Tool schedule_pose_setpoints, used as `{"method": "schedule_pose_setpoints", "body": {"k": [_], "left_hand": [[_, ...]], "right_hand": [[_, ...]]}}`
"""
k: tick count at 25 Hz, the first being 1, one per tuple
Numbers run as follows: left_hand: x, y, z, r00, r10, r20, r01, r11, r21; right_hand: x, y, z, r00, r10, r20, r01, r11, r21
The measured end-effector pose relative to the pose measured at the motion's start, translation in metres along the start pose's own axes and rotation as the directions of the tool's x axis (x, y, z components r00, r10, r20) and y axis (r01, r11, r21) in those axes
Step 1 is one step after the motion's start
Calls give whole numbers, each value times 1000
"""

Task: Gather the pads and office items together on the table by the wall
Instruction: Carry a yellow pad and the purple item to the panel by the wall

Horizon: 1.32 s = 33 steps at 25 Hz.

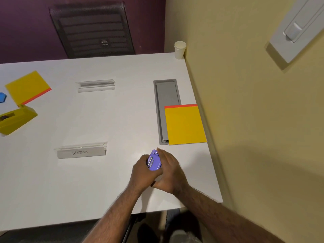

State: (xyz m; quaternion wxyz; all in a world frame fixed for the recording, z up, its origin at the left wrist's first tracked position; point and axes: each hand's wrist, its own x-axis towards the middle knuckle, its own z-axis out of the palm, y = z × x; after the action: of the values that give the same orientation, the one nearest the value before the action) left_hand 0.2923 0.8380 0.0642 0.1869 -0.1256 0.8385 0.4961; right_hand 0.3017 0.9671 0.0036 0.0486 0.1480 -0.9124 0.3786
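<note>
A small purple stapler [154, 161] is held between both hands just above the white table [108, 120], near its right side. My left hand [142, 170] wraps it from the left and my right hand [169, 170] cups it from the right. A yellow pad with a red top strip [185, 125] lies by the wall, partly over the grey cable hatch [165, 95]. A second yellow pad [28, 86], a yellow tape dispenser [15, 120] and a blue hexagonal item [2, 97] lie at the far left.
Two clear acrylic name holders stand mid-table, one blank [96, 85] and one with handwriting [81, 151]. A white paper cup [180, 49] sits in the back corner by the yellow wall [254, 120]. A black mesh chair [93, 28] stands behind the table.
</note>
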Motion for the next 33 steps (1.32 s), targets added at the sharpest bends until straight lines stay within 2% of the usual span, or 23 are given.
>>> {"method": "schedule_pose_setpoints", "body": {"k": [2, 4, 7, 9, 12, 16, 18, 22, 26, 33], "left_hand": [[0, 1, 1, 998, 11, 60, -9, 999, -34], [2, -1, -1, 997, 8, 82, -1, 996, -88], [5, -15, -5, 1000, -21, 20, 23, 996, -85], [7, -30, -9, 1000, -11, -11, 12, 1000, 5], [15, -63, -15, 999, 25, 35, -33, 967, 254], [19, -94, -15, 995, -20, 99, -50, 756, 652], [17, -101, -14, 993, -42, 114, -54, 688, 723], [12, -105, -13, 984, -128, 128, -4, 693, 721], [13, -110, -12, 984, -133, 122, 9, 712, 702], [18, -113, -9, 982, -134, 135, -5, 692, 722]], "right_hand": [[-3, 4, -5, 998, 44, -37, -45, 999, -23], [-8, 10, -10, 984, 155, -93, -158, 987, -25], [-15, 26, -19, 898, 387, -210, -386, 921, 44], [-14, 41, -25, 816, 525, -243, -520, 850, 90], [-7, 63, -34, 707, 649, -281, -658, 749, 78], [-1, 85, -34, 649, 701, -295, -717, 693, 68], [1, 90, -30, 619, 725, -302, -745, 664, 63], [5, 94, -25, 588, 744, -318, -770, 635, 61], [9, 97, -22, 576, 743, -341, -763, 638, 102], [14, 101, -17, 504, 792, -345, -801, 578, 156]]}}
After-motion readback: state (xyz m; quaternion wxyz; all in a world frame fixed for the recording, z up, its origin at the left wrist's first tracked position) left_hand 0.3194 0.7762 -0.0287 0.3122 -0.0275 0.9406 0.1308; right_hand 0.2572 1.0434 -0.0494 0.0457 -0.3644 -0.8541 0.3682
